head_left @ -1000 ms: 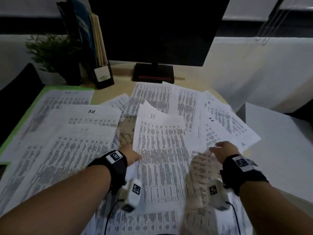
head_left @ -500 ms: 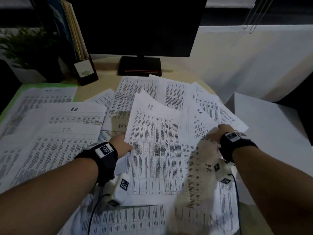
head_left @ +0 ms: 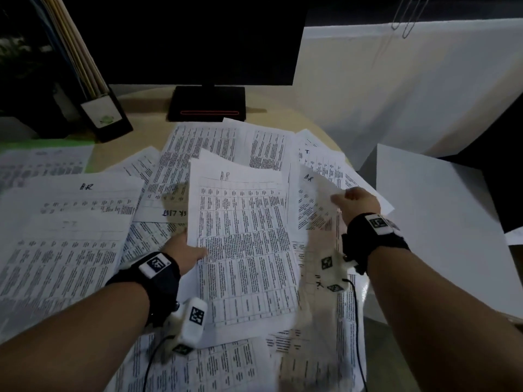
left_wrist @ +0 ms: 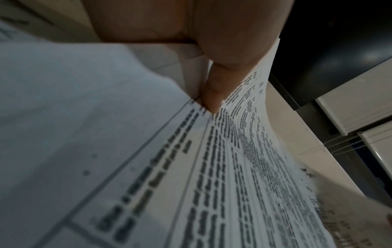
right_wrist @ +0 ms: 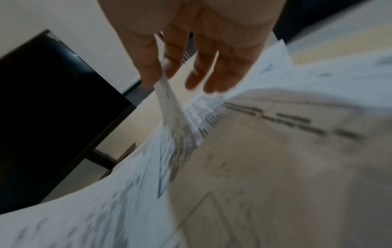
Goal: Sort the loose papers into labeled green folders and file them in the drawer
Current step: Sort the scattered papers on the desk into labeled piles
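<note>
an office: a desk point(head_left: 135, 114) strewn with printed papers point(head_left: 243, 244), a monitor point(head_left: 198, 38), a file holder point(head_left: 104, 111).

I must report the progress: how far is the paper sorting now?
Early stage. Some sheets lie on a green folder at far left. The left hand holds a sheet marked BR; the right hand pinches another sheet. Many loose papers remain; no drawer is visible.

Papers point(head_left: 243, 250) spread across desk point(head_left: 147, 108), monitor stand point(head_left: 206, 104) behind them, file holder point(head_left: 104, 114) far left
</note>
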`<state>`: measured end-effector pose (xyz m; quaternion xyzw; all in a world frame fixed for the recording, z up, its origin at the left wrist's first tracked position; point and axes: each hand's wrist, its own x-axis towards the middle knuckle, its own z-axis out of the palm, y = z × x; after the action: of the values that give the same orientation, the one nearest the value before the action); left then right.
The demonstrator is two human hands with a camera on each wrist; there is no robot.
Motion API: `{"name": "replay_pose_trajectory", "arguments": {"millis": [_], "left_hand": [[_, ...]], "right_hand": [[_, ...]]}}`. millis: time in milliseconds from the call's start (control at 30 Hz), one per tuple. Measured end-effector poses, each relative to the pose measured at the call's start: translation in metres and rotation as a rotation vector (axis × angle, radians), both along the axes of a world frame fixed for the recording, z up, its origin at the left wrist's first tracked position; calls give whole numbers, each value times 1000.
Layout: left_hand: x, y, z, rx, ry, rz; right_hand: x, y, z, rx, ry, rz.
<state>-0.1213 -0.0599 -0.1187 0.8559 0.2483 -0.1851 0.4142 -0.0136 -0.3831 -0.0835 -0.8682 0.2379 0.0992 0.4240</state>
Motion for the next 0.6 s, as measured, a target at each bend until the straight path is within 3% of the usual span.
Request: {"name": "replay_pose_trajectory", "arguments": {"millis": [100,167,267,400,600], "left_hand": [[0,-2,2,-5,10,19],[-1,-4,3,-5,17,35],[-1,-6,3,5,34,50],[0,-6,1,53,30,23],[0,-6,-1,77,31,25]], "right_hand": [[-12,6,-8,228,113,-12],[-14,6,-14,143,196,102],[-17,2,-14,73,299,125],[-33,-10,-14,199,419,12],[-61,-10,-18,258,379,-16]]}}
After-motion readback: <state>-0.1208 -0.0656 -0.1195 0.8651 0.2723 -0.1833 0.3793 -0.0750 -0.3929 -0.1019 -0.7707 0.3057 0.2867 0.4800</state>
